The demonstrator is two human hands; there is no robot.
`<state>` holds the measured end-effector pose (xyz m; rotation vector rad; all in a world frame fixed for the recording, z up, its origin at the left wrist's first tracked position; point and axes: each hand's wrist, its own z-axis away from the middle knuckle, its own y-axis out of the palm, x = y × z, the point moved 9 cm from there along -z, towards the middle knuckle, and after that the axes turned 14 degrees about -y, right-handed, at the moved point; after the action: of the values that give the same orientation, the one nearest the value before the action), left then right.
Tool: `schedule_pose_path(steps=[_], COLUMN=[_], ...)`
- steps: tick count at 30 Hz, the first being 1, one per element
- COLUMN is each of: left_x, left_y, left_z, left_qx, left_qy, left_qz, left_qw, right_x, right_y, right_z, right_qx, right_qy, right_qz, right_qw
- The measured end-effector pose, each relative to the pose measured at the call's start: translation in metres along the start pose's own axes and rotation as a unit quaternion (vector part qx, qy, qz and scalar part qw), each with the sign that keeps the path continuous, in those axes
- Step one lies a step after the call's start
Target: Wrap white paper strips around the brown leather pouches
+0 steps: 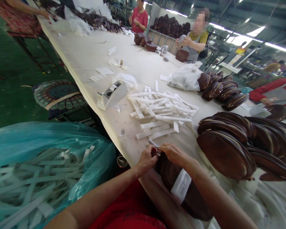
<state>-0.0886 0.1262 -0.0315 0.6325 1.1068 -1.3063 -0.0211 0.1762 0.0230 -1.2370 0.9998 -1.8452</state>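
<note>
Both hands met at the near table edge — left hand (148,158) and right hand (175,154) pinched fingertips together at the top end of a dark brown bag (168,173), a white wrap (181,185) around part of it. Pile of white strips (163,111) lay just beyond on the table (143,60), tape dispenser (112,94) beside it. More brown bags (225,154) sat right of the hands — teal plastic bag (95,159) with more strips stood to the left, co-workers around the table

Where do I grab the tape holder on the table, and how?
Come from above and pinch the tape holder across its two long sides; that's probably best, since its body looks long and narrow. Avoid the roll in its open top.
</note>
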Motion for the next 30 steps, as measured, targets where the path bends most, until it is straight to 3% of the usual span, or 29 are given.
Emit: schedule_pose_path(steps=[8,18,24,30], left_x=[-0.001,0.011,0.022,0.019], left_y=[0.002,0.001,-0.018,-0.034], left_z=[0.000,-0.007,0.002,0.003], left_qx=[-0.010,-0.012,-0.014,-0.041], left_qy=[-0.027,-0.059,-0.080,-0.075], left_qz=[-0.029,-0.005,0.042,0.064], left_qw=[0.999,0.998,0.996,0.994], right_x=[-0.007,-0.011,-0.003,0.006], right_y=[0.000,0.003,0.000,0.001], right_z=[0.002,0.004,0.001,-0.005], right_qx=[-0.057,-0.086,-0.088,-0.061], right_qy=[0.005,0.003,-0.002,-0.007], right_qz=[-0.048,-0.045,-0.038,-0.006], right_qw=[0.997,0.995,0.995,0.998])
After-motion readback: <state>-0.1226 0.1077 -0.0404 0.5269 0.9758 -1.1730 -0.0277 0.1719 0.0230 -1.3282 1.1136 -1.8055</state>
